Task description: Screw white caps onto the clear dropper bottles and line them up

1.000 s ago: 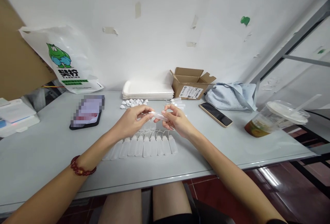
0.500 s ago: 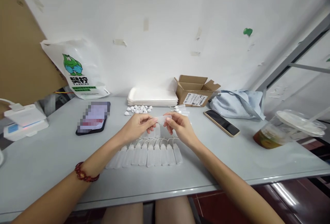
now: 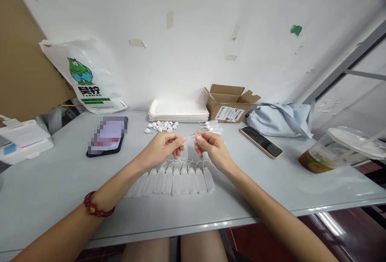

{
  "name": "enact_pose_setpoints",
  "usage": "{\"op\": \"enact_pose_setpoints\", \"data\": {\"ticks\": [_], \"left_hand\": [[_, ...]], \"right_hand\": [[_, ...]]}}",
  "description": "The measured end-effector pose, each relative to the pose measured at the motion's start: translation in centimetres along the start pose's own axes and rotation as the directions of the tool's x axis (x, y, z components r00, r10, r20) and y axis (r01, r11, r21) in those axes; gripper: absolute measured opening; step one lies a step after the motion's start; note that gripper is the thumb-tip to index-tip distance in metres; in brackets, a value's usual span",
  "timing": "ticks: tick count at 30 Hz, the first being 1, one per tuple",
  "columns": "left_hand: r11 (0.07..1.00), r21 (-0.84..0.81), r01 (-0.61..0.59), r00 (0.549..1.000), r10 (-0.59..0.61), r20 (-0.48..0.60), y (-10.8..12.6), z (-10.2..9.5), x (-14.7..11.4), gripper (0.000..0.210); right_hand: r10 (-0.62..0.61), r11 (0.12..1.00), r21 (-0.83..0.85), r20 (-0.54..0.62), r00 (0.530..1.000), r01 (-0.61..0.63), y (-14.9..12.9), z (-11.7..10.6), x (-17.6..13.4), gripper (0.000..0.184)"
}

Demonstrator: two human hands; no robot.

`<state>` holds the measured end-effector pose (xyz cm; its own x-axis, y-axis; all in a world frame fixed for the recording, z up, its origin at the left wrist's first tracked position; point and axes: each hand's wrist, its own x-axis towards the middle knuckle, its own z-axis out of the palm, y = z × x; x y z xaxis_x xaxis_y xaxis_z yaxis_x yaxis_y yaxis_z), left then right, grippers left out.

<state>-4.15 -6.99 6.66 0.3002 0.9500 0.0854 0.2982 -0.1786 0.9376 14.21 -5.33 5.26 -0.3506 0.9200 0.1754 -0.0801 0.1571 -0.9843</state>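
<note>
Between my hands is a small translucent plastic bottle (image 3: 192, 138), held sideways above the table. My left hand (image 3: 163, 149) pinches its left end, with thumb and fingers closed. At the other end, my right hand (image 3: 214, 149) grips it between thumb and fingertips. Fingers hide both ends. Below my hands lies a row of several similar bottles (image 3: 184, 182) with thin cords at their necks. A few more bottles lie partly hidden behind my left fingers. White caps (image 3: 164, 126) are in a loose pile beyond my left hand, and other small bottles (image 3: 214, 130) lie past my right hand.
At the back stand a stack of white sheets or envelopes (image 3: 177, 111) and an open cardboard box (image 3: 227, 111). Phones (image 3: 107, 135) (image 3: 261, 142) lie left and right. A pale blue cloth bag (image 3: 279, 121), a drink cup (image 3: 322, 153), a white plastic bag (image 3: 87, 77) and white chargers (image 3: 25, 141) are around.
The view has shifted slightly. Both hands keep their hold on the bottle, with the fingers in nearly the same place.
</note>
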Motion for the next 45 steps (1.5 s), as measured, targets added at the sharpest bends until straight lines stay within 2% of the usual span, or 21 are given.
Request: {"op": "enact_pose_setpoints", "data": {"ticks": [6, 8, 10, 13, 15, 17, 21, 25, 27, 30, 32, 34, 37, 42, 45], "left_hand": [[0.997, 0.037, -0.074, 0.99, 0.078, -0.118, 0.6, 0.7, -0.4, 0.027], [0.997, 0.041, -0.063, 0.988, 0.068, -0.137, 0.5, 0.9, -0.4, 0.028], [1.0, 0.02, -0.012, 0.995, 0.014, -0.102, 0.3, 0.9, -0.2, 0.033], [0.998, -0.04, 0.048, 0.999, -0.048, 0.014, 0.3, 0.8, -0.2, 0.042], [0.997, -0.07, 0.036, 0.998, -0.032, 0.052, 0.4, 0.7, -0.2, 0.042], [0.998, -0.067, 0.006, 0.999, -0.003, 0.045, 0.6, 0.6, -0.3, 0.041], [0.994, 0.084, -0.066, 0.997, 0.07, -0.035, 0.6, 0.7, -0.7, 0.037], [0.925, 0.32, -0.206, 0.955, 0.262, -0.14, 0.5, 1.2, -0.9, 0.029], [0.881, 0.396, -0.26, 0.928, 0.341, -0.149, 0.4, 1.4, -0.9, 0.027], [0.856, 0.439, -0.272, 0.922, 0.362, -0.135, 0.1, 1.5, -0.7, 0.025], [0.868, 0.426, -0.254, 0.934, 0.334, -0.124, -0.1, 1.1, -0.5, 0.022], [0.885, 0.414, -0.213, 0.947, 0.291, -0.135, -0.4, 0.1, -0.1, 0.025], [0.869, 0.487, -0.088, 0.951, 0.218, -0.218, -0.9, -2.0, 0.3, 0.027], [0.678, 0.722, 0.137, 0.936, 0.149, -0.318, -1.7, -5.8, 0.8, 0.03], [0.575, 0.791, 0.21, 0.947, 0.081, -0.311, -2.0, -7.0, 0.9, 0.03]], "right_hand": [[0.008, 1.0, 0.016, -0.017, 1.0, -0.007, -0.3, -0.1, -0.1, 0.033], [0.017, 1.0, 0.015, -0.027, 0.999, -0.017, -0.3, -0.1, -0.1, 0.033], [0.013, 1.0, 0.011, -0.035, 0.999, -0.013, -0.4, -0.2, -0.2, 0.034], [-0.028, 0.999, -0.038, -0.02, 0.999, 0.027, -0.6, -0.5, -0.5, 0.034], [-0.054, 0.996, -0.075, 0.016, 0.998, 0.055, -0.9, -0.8, -0.6, 0.033], [-0.064, 0.994, -0.087, 0.039, 0.997, 0.067, -1.1, -0.9, -0.7, 0.032], [-0.026, 0.997, -0.076, 0.043, 0.999, 0.03, -1.0, -1.0, -0.5, 0.031], [0.043, 0.999, 0.0, 0.041, 0.998, -0.043, -0.6, -0.9, -0.3, 0.033], [0.073, 0.996, 0.039, 0.036, 0.997, -0.074, -0.5, -0.9, -0.2, 0.033], [0.111, 0.992, 0.054, 0.025, 0.994, -0.112, -0.5, -0.9, -0.2, 0.031], [0.109, 0.994, 0.003, 0.01, 0.994, -0.109, -0.6, -1.0, -0.1, 0.03], [0.073, 0.99, -0.12, -0.008, 0.997, -0.074, -0.9, -1.4, 0.0, 0.027], [0.004, 0.938, -0.347, -0.023, 1.0, -0.011, -1.3, -2.4, 0.2, 0.02], [-0.078, 0.728, -0.685, -0.029, 0.997, 0.037, -1.6, -5.0, 0.8, 0.011], [-0.089, 0.638, -0.77, -0.037, 0.995, 0.029, -1.4, -7.0, 1.3, 0.007]]}}
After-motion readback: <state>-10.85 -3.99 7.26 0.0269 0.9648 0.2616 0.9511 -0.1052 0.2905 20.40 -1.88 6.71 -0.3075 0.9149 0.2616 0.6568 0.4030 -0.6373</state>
